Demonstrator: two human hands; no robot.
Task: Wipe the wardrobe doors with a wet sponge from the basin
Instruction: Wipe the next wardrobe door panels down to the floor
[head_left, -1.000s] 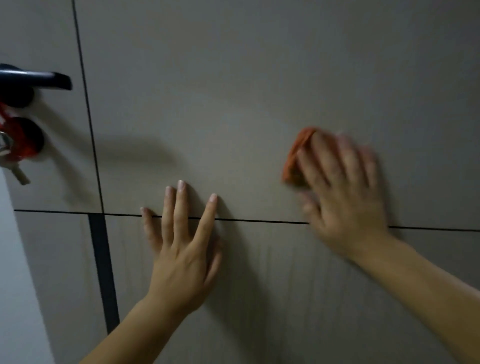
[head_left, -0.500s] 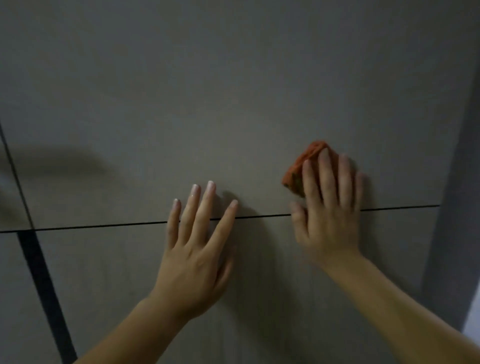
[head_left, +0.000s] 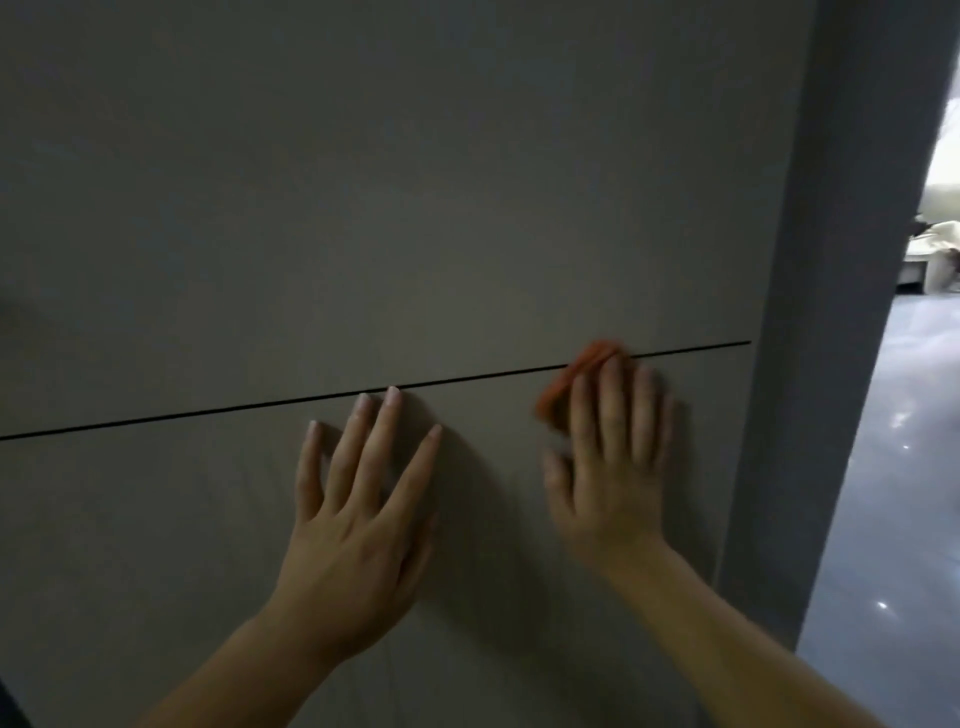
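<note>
A grey upright panel (head_left: 831, 312) was seen along the right of the view, running from top to bottom. Beyond it, to the right, a glossy grey floor (head_left: 893, 519) was shown, on which small bright reflections (head_left: 906, 446) were scattered. Farther back, a pale cream object (head_left: 941, 244), too blurred to be identified, was set at the floor's far edge, and a washed-out bright area (head_left: 948, 130) was seen above it. A dark shape (head_left: 8, 701) was cut off by the lower left corner.
</note>
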